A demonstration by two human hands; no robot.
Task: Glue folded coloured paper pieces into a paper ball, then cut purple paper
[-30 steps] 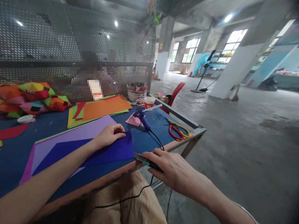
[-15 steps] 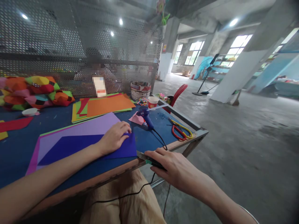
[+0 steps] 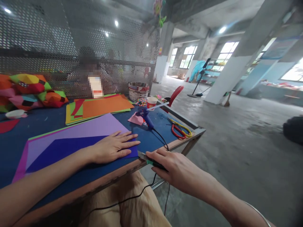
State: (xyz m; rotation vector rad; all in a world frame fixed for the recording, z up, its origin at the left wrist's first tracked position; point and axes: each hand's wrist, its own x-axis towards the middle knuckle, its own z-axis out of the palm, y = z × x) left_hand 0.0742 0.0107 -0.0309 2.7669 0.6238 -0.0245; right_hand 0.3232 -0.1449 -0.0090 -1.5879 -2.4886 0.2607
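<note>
My left hand (image 3: 115,146) lies flat with fingers spread on a dark blue sheet (image 3: 68,149), close to its right edge. Beneath that sheet are a lilac sheet (image 3: 94,126) and, showing at the left, a magenta one (image 3: 20,168). In my right hand (image 3: 172,165) is a utility knife (image 3: 149,160) with a dark and green handle. Its blade points left and meets the lower right corner of the blue sheet, at the table's front edge. My palm and fingers partly hide the handle.
A blue glue gun (image 3: 148,119) rests beyond my hands, its black cord (image 3: 163,137) running over the table edge. Scissors (image 3: 181,130) with red and yellow handles lie at the right. Behind are coloured sheets (image 3: 107,106), a paper cup (image 3: 151,102) and a basket (image 3: 138,91).
My left hand has gone from curled fingers to flat and spread on the blue sheet. The right hand keeps the knife at the sheet's corner. The view has turned slightly right.
</note>
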